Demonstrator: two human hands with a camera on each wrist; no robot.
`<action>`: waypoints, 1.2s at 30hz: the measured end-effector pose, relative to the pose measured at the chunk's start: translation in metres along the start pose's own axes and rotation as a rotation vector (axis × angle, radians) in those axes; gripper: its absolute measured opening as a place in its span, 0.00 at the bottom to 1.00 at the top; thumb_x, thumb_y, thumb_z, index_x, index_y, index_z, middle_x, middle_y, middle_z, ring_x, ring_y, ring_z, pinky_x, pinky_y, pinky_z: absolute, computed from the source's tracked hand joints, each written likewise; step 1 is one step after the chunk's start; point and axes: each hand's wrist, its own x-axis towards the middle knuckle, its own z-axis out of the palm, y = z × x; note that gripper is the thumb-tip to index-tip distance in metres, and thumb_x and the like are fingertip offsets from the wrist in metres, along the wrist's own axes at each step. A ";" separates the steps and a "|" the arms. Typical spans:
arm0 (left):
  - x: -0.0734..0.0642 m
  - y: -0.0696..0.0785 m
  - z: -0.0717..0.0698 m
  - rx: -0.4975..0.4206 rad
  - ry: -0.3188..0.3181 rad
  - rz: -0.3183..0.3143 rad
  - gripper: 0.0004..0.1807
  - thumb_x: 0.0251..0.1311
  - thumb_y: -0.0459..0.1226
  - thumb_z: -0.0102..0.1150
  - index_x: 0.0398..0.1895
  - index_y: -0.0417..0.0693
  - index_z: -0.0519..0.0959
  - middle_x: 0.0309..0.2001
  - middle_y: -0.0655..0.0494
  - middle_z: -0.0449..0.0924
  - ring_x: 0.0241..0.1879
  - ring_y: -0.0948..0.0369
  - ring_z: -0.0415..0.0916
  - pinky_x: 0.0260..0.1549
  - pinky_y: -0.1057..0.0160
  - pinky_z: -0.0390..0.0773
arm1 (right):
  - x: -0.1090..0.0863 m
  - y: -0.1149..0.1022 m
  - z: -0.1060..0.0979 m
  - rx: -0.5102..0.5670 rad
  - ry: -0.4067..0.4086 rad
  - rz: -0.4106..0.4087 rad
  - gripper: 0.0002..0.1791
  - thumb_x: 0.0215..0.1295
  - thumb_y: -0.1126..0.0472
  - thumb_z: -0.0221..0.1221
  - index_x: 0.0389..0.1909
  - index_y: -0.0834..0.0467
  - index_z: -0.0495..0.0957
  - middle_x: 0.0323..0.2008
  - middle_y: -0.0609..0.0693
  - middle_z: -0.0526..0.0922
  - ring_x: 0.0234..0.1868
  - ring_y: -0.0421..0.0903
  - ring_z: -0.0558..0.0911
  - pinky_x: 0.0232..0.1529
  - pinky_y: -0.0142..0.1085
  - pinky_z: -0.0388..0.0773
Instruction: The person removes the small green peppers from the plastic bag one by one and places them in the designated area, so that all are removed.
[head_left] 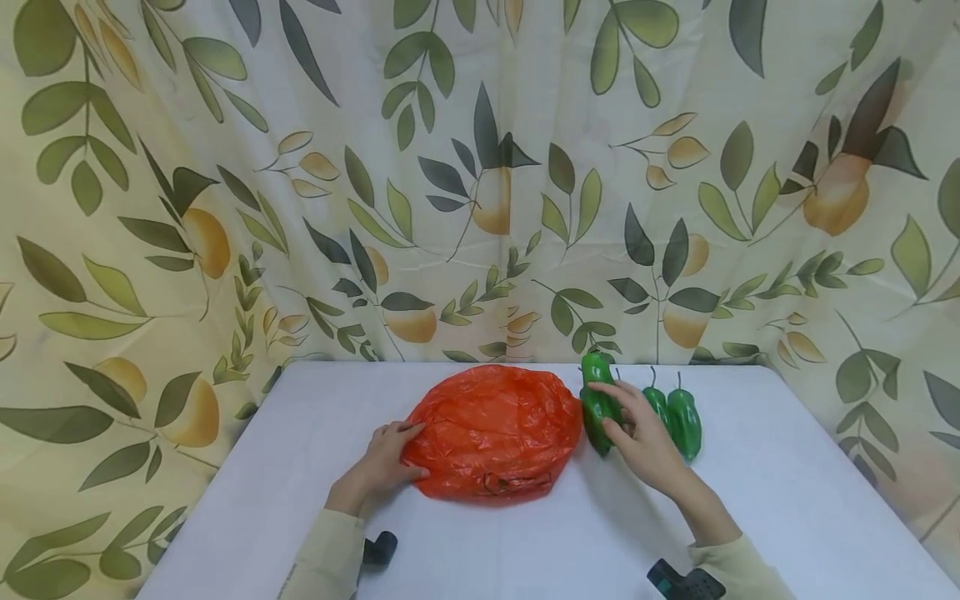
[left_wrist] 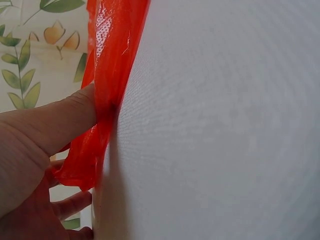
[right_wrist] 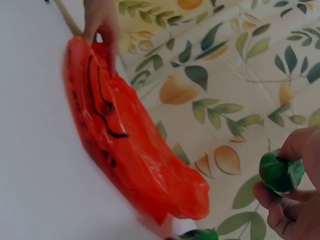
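A red plastic bag (head_left: 491, 433) lies puffed out on the white table, with dark printing near its front edge. My left hand (head_left: 390, 458) holds the bag's left edge; in the left wrist view the thumb (left_wrist: 70, 117) presses the red film while fingers show behind it. To the right of the bag, my right hand (head_left: 637, 429) pinches a glossy green pepper (right_wrist: 275, 172) between thumb and fingers, and the right wrist view shows it raised off the table. Another green pepper (right_wrist: 200, 234) lies by the bag's right end, partly cut off in that view.
Two more green peppers, the outer one (head_left: 684, 421) and one beside it (head_left: 654, 402), lie just right of my right hand. Behind the table (head_left: 495, 550) hangs a curtain (head_left: 465, 208) printed with leaves and fruit. Dark devices sit at both wrists.
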 end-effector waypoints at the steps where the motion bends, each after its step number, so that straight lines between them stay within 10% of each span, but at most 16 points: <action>1: 0.000 0.000 0.000 0.001 0.001 -0.001 0.45 0.53 0.43 0.76 0.76 0.57 0.67 0.72 0.49 0.65 0.70 0.47 0.60 0.57 0.44 0.82 | 0.000 0.001 -0.003 -0.001 0.005 -0.002 0.27 0.69 0.71 0.54 0.69 0.55 0.71 0.74 0.70 0.58 0.62 0.66 0.71 0.41 0.31 0.78; 7: 0.000 0.001 0.001 -0.014 0.008 0.001 0.45 0.53 0.43 0.76 0.76 0.57 0.66 0.72 0.50 0.64 0.70 0.47 0.60 0.57 0.44 0.82 | -0.002 0.010 -0.026 -0.033 0.029 -0.009 0.26 0.72 0.69 0.53 0.71 0.58 0.69 0.74 0.74 0.57 0.50 0.62 0.75 0.32 0.32 0.79; 21: -0.002 0.001 0.001 0.007 0.010 0.005 0.45 0.52 0.42 0.76 0.75 0.55 0.67 0.71 0.48 0.65 0.70 0.46 0.60 0.57 0.44 0.82 | -0.004 0.052 -0.063 -0.150 0.093 0.097 0.27 0.74 0.71 0.48 0.73 0.63 0.63 0.69 0.81 0.56 0.63 0.80 0.66 0.52 0.72 0.76; 36: -0.004 0.001 0.001 -0.011 0.007 0.004 0.45 0.53 0.43 0.76 0.75 0.56 0.67 0.72 0.48 0.65 0.70 0.46 0.60 0.56 0.45 0.83 | -0.009 0.081 -0.079 -0.154 0.097 0.210 0.32 0.71 0.73 0.46 0.76 0.63 0.58 0.68 0.84 0.53 0.65 0.85 0.59 0.55 0.79 0.65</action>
